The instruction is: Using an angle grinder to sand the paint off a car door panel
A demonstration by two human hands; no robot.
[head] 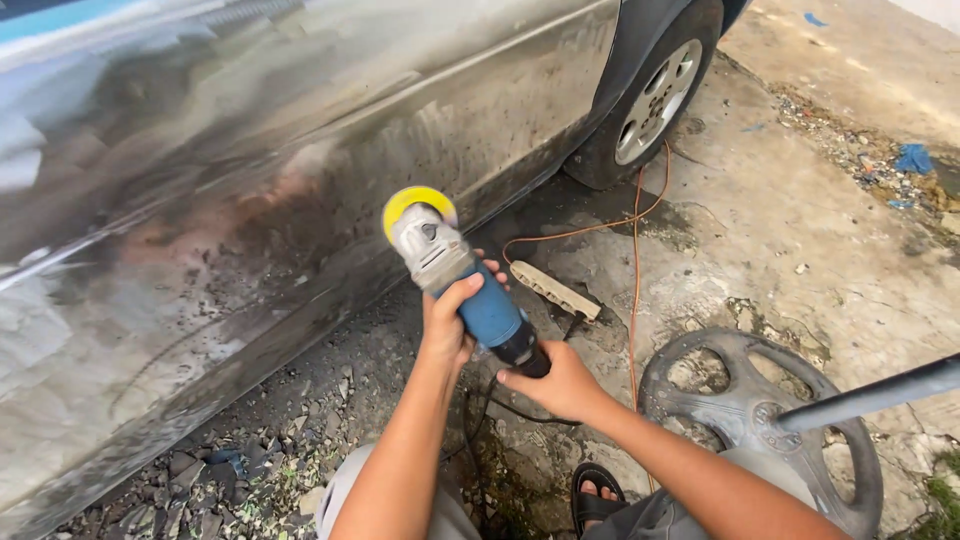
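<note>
Beyond both hands, off to the left, the car door panel [230, 180] is scuffed dull and grey, with a patch of reddish bare spots just left of the tool. Left hand [447, 325] is wrapped tight round the blue body of the grinder [462, 283], thumb over the top, steering the yellow disc [418, 203], which sits against the lower panel ahead of the fingers. Right hand [560, 383] is closed on the black tail end of the grinder, just behind the left. To do this well, I'd judge the disc wants to lie nearly flat to the metal with light, even pressure, so it doesn't gouge. Right of the hands an orange cord [634, 240] runs over the concrete toward the wheel [655, 100], and a loose hubcap [760, 410] lies near the right forearm
</note>
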